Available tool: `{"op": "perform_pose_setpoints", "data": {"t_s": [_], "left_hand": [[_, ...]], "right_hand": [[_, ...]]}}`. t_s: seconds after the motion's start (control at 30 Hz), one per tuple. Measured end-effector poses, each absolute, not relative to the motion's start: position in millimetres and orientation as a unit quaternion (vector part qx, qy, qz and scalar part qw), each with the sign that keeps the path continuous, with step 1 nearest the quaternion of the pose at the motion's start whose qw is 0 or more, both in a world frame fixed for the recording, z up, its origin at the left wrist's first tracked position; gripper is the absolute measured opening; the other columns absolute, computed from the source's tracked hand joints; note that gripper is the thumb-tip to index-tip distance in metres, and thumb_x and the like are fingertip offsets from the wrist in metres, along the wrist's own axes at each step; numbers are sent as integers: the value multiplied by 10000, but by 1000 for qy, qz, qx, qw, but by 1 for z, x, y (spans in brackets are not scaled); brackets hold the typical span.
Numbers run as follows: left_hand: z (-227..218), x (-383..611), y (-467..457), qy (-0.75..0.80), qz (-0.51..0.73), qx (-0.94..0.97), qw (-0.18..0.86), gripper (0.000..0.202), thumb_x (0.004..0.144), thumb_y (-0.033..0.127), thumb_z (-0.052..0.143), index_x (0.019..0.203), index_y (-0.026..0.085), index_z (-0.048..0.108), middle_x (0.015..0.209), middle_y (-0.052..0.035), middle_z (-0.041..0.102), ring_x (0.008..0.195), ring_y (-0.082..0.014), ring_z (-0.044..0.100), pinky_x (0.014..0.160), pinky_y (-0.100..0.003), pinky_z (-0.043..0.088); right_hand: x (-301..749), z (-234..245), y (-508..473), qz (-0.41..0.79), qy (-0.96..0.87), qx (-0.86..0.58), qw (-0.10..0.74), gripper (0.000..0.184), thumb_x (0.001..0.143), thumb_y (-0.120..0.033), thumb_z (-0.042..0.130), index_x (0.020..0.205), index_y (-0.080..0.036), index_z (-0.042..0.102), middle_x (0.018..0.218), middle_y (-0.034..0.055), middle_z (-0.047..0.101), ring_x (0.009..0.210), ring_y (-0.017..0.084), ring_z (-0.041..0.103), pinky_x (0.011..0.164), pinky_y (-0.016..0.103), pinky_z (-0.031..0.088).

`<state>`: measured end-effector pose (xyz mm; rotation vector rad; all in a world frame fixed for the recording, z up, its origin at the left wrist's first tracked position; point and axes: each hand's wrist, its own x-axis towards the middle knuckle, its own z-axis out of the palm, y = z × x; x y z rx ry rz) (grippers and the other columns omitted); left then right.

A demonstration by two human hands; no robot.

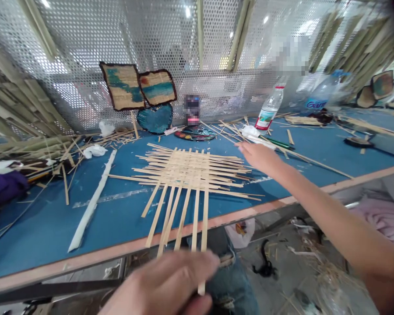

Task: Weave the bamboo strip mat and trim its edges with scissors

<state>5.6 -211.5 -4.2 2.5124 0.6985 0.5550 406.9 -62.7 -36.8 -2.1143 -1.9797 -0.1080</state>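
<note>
Woven strip mat, on desk, ends overhanging front edge; likely light, springy, prone to splitting; hold by dense weave. Left hand before desk, right hand above: fingers' clamp, cannot tell

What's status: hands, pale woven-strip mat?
Left hand at near strip ends, grip unclear. Right hand at thin pale strip. Mat on blue tabletop. Oval palette behind.

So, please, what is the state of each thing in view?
Mat: centre woven, strip ends free.
Left hand: curled at strip ends, grip unclear.
Right hand: extended to a thin strip, grip unclear.
Small bottle: standing, red cap on.
Large bottle: blue cap on.
Palette: lying flat, paint-stained.
Painted panels: propped upright.
White stick: lying on table.
</note>
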Motion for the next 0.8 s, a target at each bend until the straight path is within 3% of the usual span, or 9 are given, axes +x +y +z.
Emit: {"op": "perform_pose_setpoints", "data": {"t_s": [0.1,0.2,0.43,0.57,0.7,0.77,0.8], "left_hand": [[-21,15,-172,295,171,932,121,396,1056,335,490,1415,295,655,1518,-46,601,1437,-289,524,1215,-514,407],[-47,27,-142,287,84,949,100,443,1060,410,484,1468,293,611,1618,-44,476,1536,-342,364,1234,-612,325],[-69,34,-151,310,78,946,45,587,1049,526,474,1591,303,444,1671,-39,359,1543,-340,344,1225,-589,360],[-67,32,-158,312,88,946,2,567,1061,502,454,1580,273,466,1659,-49,386,1522,-338,387,1189,-580,426],[-64,10,-167,254,98,962,-23,659,1012,606,520,1579,277,458,1656,-34,404,1516,-290,412,1163,-500,482],[-66,-4,-172,224,106,968,-46,823,940,696,577,1613,258,396,1662,-38,397,1515,-295,415,1157,-487,490],[-69,-10,-175,218,113,967,-63,801,954,647,595,1620,255,383,1661,-38,401,1514,-296,415,1159,-478,486]], "right_hand": [[392,-47,-57,86,-744,-653,112,451,1057,-441,410,1388,-241,642,1383,88,692,1225,307,654,1013,390,484],[398,-58,-47,108,-739,-657,99,448,1032,-439,473,1388,-218,633,1334,105,715,1173,308,679,975,383,494],[436,-58,-33,97,-713,-683,131,433,960,-500,532,1221,-209,718,1107,105,776,949,278,716,791,331,501],[452,-55,-33,118,-720,-668,146,399,926,-503,520,1054,-205,752,1052,97,783,941,285,707,814,351,503],[463,-49,-48,102,-719,-672,144,429,936,-519,486,1044,-209,763,1122,99,783,1029,296,702,893,367,496],[462,-41,-64,39,-697,-705,126,437,943,-501,472,1065,-204,769,1121,115,781,1001,304,702,830,363,492],[459,-36,-74,4,-679,-724,120,432,945,-484,471,1079,-202,769,1094,121,783,954,302,703,776,356,482]]}}
